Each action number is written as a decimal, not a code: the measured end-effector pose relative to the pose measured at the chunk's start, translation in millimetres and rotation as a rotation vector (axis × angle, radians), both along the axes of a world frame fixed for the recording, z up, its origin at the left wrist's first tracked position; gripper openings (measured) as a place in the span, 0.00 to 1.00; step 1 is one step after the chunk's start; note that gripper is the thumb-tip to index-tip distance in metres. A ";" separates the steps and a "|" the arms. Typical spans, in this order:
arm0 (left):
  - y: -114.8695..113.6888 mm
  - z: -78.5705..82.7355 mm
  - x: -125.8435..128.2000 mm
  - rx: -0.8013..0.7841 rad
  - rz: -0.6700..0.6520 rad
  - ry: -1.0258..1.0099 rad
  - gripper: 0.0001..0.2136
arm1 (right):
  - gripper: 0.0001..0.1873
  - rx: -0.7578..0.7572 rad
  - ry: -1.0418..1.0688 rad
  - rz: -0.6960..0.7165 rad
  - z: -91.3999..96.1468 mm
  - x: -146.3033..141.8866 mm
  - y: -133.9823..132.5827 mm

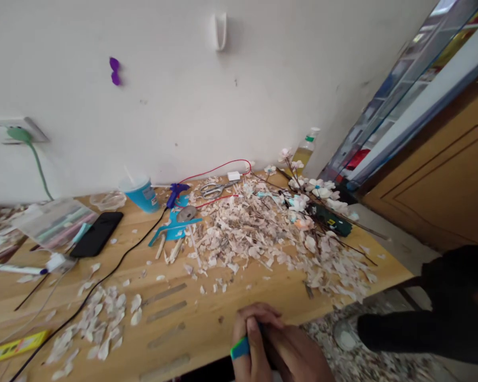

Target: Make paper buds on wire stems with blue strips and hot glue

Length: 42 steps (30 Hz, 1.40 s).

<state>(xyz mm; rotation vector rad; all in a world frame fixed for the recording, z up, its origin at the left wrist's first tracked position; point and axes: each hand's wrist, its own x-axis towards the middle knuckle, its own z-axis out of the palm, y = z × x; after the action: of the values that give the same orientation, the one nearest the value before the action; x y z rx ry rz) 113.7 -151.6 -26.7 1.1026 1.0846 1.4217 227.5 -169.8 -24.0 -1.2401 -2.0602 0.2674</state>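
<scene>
At the front edge of the table, my left hand (250, 347) and my right hand (298, 353) are clasped together. The left fingers curl over the right hand, and a blue-green wrap (239, 348) circles one finger of the left. A small dark-blue bit shows between the hands; I cannot make out what it is. No held object shows, though the palms are hidden. Beyond them lies a broad heap of pale, petal-like flakes (239, 228). Branches with white flowers (320, 187) rest on the heap's right side.
A blue glue gun (176, 194) with a black cord, scissors (217, 189), a blue cup (141, 195) and a bottle (303, 151) stand or lie near the wall. On the left are a black phone (96, 234) and a yellow pack (16, 347). Someone's dark-clothed leg (406, 331) is at right.
</scene>
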 end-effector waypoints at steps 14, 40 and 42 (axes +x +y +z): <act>272.3 16.2 -199.2 -0.101 0.272 0.987 0.16 | 0.13 -0.281 -0.091 -0.440 -59.7 91.4 75.9; 269.2 -8.2 -233.8 0.125 -0.013 1.652 0.21 | 0.19 0.079 -0.031 -0.105 -20.6 41.2 48.5; 255.8 -9.2 -240.1 0.126 -0.006 1.709 0.19 | 0.19 0.076 -0.005 -0.075 -17.6 35.4 49.5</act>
<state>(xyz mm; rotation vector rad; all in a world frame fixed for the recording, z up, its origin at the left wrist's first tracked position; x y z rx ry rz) -126.4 104.2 -35.9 2.4745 2.0393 0.2093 262.9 -120.2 -41.6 -1.2698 -2.0045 0.1504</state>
